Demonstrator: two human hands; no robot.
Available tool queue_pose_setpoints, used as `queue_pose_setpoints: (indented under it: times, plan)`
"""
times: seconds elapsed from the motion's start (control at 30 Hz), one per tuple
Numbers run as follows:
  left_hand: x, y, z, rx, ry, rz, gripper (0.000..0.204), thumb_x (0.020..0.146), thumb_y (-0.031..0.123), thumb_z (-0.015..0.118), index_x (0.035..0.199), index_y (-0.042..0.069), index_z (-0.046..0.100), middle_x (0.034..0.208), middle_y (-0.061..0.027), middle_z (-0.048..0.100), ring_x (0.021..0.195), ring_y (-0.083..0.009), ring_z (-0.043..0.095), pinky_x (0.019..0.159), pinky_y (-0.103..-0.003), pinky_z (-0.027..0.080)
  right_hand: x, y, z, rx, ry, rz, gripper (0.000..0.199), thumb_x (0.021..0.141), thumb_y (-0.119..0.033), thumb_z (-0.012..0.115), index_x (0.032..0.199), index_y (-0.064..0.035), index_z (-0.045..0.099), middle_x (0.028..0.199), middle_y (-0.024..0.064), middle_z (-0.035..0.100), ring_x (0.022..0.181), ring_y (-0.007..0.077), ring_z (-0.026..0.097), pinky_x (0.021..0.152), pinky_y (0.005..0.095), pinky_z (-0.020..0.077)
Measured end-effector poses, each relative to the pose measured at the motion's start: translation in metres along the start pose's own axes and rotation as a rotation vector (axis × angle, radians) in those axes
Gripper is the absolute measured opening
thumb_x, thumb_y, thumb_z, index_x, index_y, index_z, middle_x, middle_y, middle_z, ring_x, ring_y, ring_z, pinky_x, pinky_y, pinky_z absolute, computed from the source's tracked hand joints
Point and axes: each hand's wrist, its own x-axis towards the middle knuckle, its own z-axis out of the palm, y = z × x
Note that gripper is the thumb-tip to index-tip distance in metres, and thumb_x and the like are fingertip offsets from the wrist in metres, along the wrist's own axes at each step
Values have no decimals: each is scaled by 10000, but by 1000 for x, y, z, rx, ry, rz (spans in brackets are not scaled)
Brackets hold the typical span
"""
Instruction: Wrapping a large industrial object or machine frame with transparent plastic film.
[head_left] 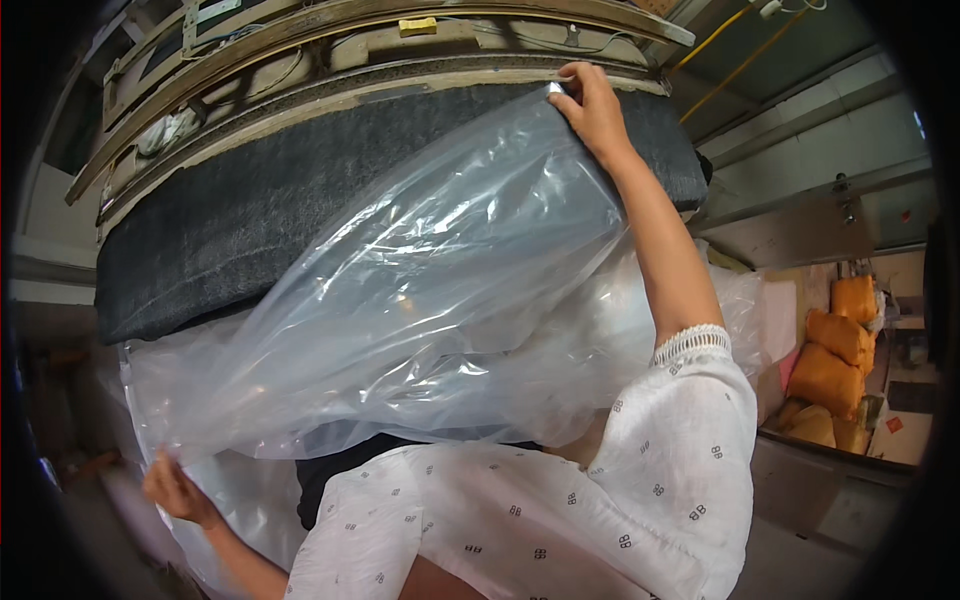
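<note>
Right hand (pixel 592 110), top right of centre: pinching film (pixel 430 250) corner over dark cloth (pixel 250 210). Left hand (pixel 180 490), lower left: pinching film edge (clear, crinkled, glinting mid-frame).

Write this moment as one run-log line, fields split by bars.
left hand: holding plastic, near end | right hand: pinching far end | plastic: spread between hands, partly hiding black pad | right background: orange bundles

Smooth, glossy plastic sheet (pixel 450 240)
</note>
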Motion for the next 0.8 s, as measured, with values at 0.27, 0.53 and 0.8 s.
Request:
queue_pose_setpoints:
  times: [0.27, 0.53, 0.8]
  plan:
    - [-2, -24, 38, -531, -287, -1049, 282, 899, 252, 495, 1078, 51, 581, 1008, -38, 554, 893, -135, 507, 729, -262, 410, 33, 5, -20, 569, -229, 240, 174, 790, -189, 642, 895, -52, 623, 838, -15, 604, 726, 76, 506, 684, 224, 422]
    - [169, -54, 189, -912, 210, -819, 250, 843, 232, 582, 1001, 44, 629, 962, -41, 620, 905, -110, 534, 841, -238, 386, 35, 27, 28, 354, 366, 221, 144, 809, -101, 590, 923, -20, 555, 760, 21, 591, 707, 86, 547, 652, 214, 443]
    - [234, -25, 286, -836, 74, -744, 284, 810, 267, 613, 927, 12, 658, 856, -31, 652, 805, -99, 563, 752, -216, 414, 38, 53, 38, 206, 409, 360, 104, 754, -118, 641, 814, -34, 628, 761, 22, 593, 671, 118, 539, 660, 256, 448]
